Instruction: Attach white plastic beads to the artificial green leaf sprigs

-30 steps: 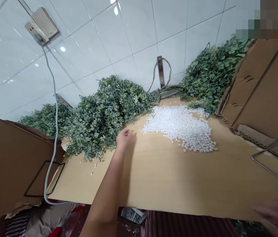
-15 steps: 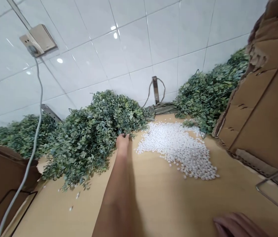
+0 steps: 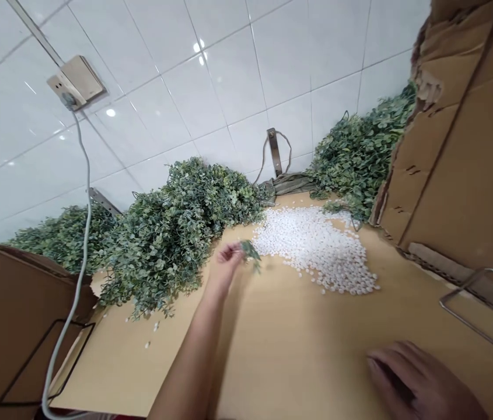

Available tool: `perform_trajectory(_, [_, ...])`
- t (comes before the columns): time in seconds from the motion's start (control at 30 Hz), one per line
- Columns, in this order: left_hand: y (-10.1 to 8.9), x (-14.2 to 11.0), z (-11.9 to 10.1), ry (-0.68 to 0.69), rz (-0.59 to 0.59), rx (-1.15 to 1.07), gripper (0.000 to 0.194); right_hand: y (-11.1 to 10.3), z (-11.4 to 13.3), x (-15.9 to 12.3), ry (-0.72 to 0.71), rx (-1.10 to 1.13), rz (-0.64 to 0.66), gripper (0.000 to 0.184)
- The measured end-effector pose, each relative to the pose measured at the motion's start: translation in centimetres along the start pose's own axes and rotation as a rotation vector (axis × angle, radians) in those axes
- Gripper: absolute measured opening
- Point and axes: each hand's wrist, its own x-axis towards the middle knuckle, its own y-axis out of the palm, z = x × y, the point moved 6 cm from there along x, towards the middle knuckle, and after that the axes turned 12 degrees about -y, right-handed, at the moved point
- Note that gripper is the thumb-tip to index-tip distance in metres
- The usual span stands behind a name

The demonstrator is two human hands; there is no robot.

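Note:
My left hand point(image 3: 227, 265) reaches out over the tan table point(image 3: 281, 350) and pinches a small green leafy sprig point(image 3: 251, 253), held just above the surface. The sprig hangs between a large heap of green artificial foliage point(image 3: 176, 227) on the left and a spread of small white beads point(image 3: 318, 248) on the right. My right hand point(image 3: 421, 382) lies low on the table near the front right corner, fingers curled loosely and slightly apart, nothing visible in it.
A second foliage heap point(image 3: 355, 154) sits at the back right against a tall cardboard box point(image 3: 465, 151). Another cardboard box point(image 3: 5, 326) stands at the left. A metal wire frame point(image 3: 478, 303) lies at right. A grey cable point(image 3: 77, 233) hangs from a wall socket point(image 3: 75, 81).
My left hand has pulled back from the foliage heap with a sprig pinched in it. My right hand has come further into view on the table.

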Motion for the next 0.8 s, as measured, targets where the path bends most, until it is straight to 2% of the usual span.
perform_trajectory(0.07, [2.7,-3.0,0.7,0.025,0.12,0.09,0.017,-0.4,-0.2,0.0,0.091,0.041,-0.029,0.012])
perform_trajectory(0.1, [4.3,-4.6,0.6,0.121,0.209,0.239,0.014,-0.7,-0.2,0.1,0.135,0.065,-0.055,0.012])
perform_trajectory(0.17, [7.4,-7.8,0.8,0.299,0.397,0.499,0.021,-1.2,0.0,0.7,0.219,0.128,-0.071,0.017])
perform_trajectory(0.23, [9.7,-10.4,1.0,0.44,0.561,0.673,0.028,-1.5,0.7,1.9,0.213,0.126,-0.069,0.027])
perform_trajectory(0.3, [11.0,-11.8,1.0,0.504,0.643,0.727,0.03,-1.2,1.1,3.0,0.2,0.156,-0.038,0.032])
perform_trajectory(0.4, [11.2,-12.1,0.9,0.5,0.585,0.678,0.029,0.1,0.6,3.3,0.266,0.266,0.059,0.026])
perform_trajectory(0.47, [10.4,-11.6,1.2,0.451,0.482,0.609,0.032,0.8,-0.4,2.5,0.36,0.307,0.099,0.022])
perform_trajectory(0.57, [8.7,-10.9,2.6,0.323,0.354,0.492,0.031,0.8,-1.7,0.9,0.469,0.287,0.078,0.02])
perform_trajectory(0.67, [8.0,-10.9,4.6,0.173,0.337,0.378,0.024,0.2,-1.9,0.5,0.433,0.227,0.04,0.019])
perform_trajectory(0.8, [9.2,-11.4,6.2,0.099,0.394,0.328,0.026,-0.5,-1.5,1.8,0.316,0.118,0.007,0.017])
